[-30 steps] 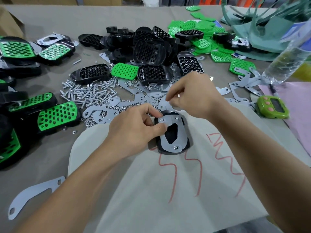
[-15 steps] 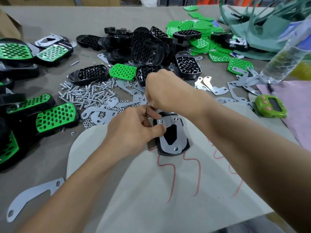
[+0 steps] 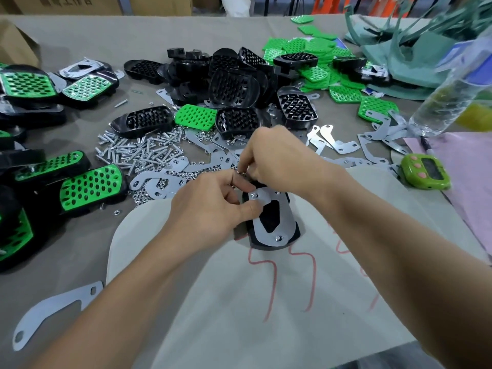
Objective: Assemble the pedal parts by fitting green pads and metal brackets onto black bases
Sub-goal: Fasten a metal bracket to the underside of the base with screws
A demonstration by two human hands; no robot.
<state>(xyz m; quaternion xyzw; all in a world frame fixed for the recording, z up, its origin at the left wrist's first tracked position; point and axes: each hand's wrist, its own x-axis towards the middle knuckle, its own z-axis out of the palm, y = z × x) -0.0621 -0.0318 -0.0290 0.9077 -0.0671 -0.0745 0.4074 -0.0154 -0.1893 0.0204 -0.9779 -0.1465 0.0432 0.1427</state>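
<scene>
My right hand point(image 3: 277, 155) covers the far end of the black base point(image 3: 267, 246), so that end and whatever sits on it are hidden. A small shiny piece point(image 3: 239, 172) shows at my right fingertips; it is too small to name, and I cannot tell whether it is pinched or only touched. The finished pedals point(image 3: 90, 186) at the left are cut off by the frame edge, and the plastic bottle point(image 3: 452, 94) at the right is blurred.

The base lies on the pale sheet point(image 3: 266, 328) with red marks, directly in front of me, with the metal bracket point(image 3: 287, 222) flat on top and a screw head visible at its near end. My left hand point(image 3: 210, 206) grips this pair: the thumb presses the bracket's far left corner, and the fingers curl at the base's left edge. My right fingers are bunched together, pointing down, just beside the left index finger. A pile of screws point(image 3: 138, 153) lies beyond my left hand.
</scene>
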